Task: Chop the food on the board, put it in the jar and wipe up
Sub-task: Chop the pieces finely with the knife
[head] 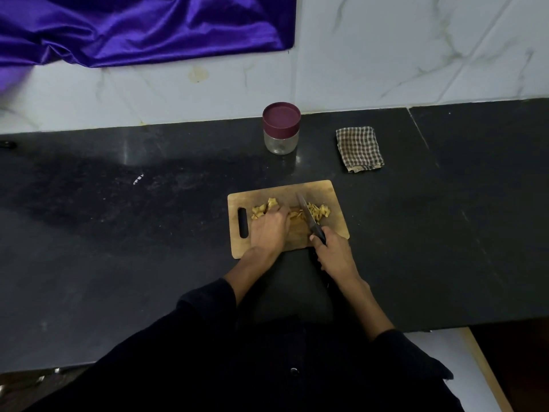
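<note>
At frame centre, the left hand (269,226) presses curled fingers onto yellow food (318,213) on the wooden board (323,190), the right hand (331,252) grips the knife (307,214), and the lidded jar (281,128) stands behind.

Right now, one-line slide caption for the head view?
Right hand chops yellow food pieces with a knife on a wooden board; lidded jar waits behind.

Maroon-lidded jar (280,129), brown-checked cloth (359,149), purple fabric (142,28), black counter (118,233).
</note>
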